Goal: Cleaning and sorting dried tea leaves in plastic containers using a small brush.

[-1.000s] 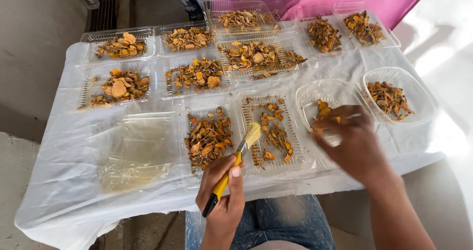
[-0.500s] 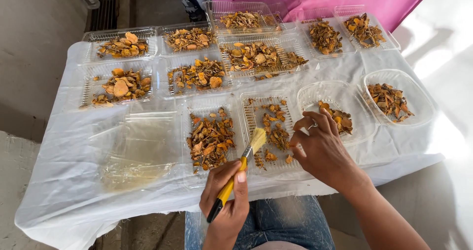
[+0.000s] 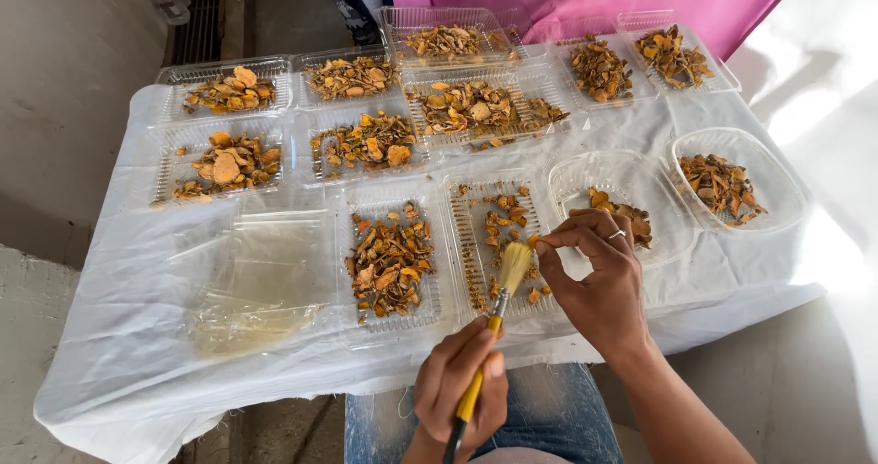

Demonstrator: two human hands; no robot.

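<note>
The piece (image 3: 533,241) pinched in the right hand (image 3: 594,281) is tiny, and the likeliest slip, as I judge it, is that it pops out of the fingertips when the bristles push on it. It would then drop into the tray (image 3: 468,245) below and vanish among the other orange chips there, or skip over the edge onto the white sheet (image 3: 137,354). A hard stroke could also flick dust and crumbs across into the neighbouring tray of chips (image 3: 389,261). The sheet hangs loose over the table edge near the person's knees, so a snag from a wrist might tug the whole spread of trays (there are a good dozen laid out).

The left hand (image 3: 457,391) is closed around the yellow handle of the brush (image 3: 498,309), low down, close to the person's lap. The brush slants up and to the right, its pale bristles meeting the piece. The right hand is closed too, thumb and forefinger clamped on the piece, a ring showing on one finger. It hovers over the near right corner of the tray, just above the left hand and apart from it, joined only through brush and piece. The round bowl (image 3: 585,182) lies just beyond the right knuckles.
</note>
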